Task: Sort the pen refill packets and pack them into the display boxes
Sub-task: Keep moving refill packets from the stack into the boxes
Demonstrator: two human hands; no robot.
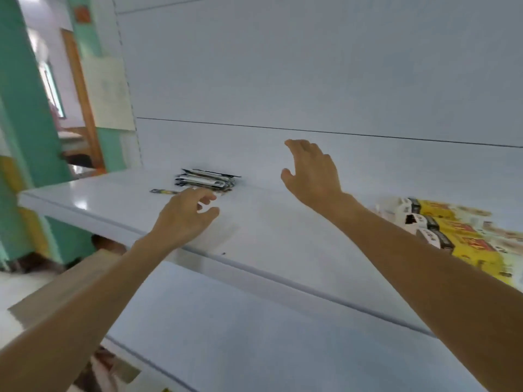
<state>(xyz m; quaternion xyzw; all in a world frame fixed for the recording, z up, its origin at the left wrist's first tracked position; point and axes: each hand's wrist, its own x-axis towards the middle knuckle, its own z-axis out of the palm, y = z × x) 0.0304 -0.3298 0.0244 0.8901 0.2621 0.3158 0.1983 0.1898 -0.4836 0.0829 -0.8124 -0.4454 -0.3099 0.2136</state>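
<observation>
A small stack of pen refill packets [208, 181], black and white, lies on the white shelf [113, 202] near its back wall. One loose packet [164, 191] lies just left of the stack. My left hand [185, 212] hovers in front of the stack with loosely curled fingers, holding nothing, its fingertips close to the stack's front edge. My right hand [311, 172] is raised above the shelf to the right of the stack, fingers spread and empty. Yellow, black and white display boxes [450, 229] lie in a row at the right end of the shelf.
The white back panel [311, 80] rises behind the shelf. A lower shelf board [226, 335] juts out below. Green pillars [25, 108] and a wooden doorway stand to the left, and a tan board [70, 281] lies below the shelf's left end.
</observation>
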